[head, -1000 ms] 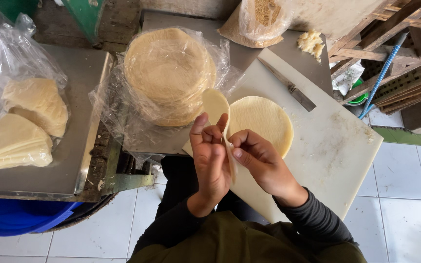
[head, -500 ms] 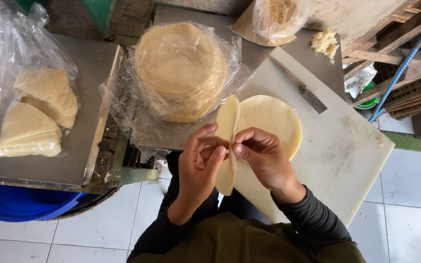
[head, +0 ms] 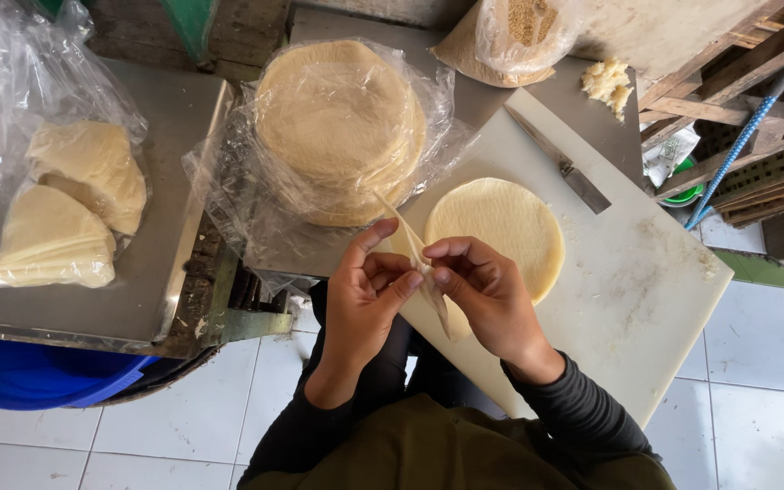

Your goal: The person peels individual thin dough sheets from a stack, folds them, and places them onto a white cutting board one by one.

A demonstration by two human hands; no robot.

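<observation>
While both pinch one thin wrapper (edge-on), left hand meets right hand; cutting board below.

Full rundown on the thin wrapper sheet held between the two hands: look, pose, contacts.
The thin pale cream dough wrapper sheet looks soft and pliable, seen nearly edge-on as a narrow strip running from upper left to lower right. It is lifted above the white plastic cutting board, apart from the flat round wrapper lying there. The left hand and right hand pinch it near its middle with thumbs and fingertips; its ends hang free. Whether it is folded cannot be told.
</observation>
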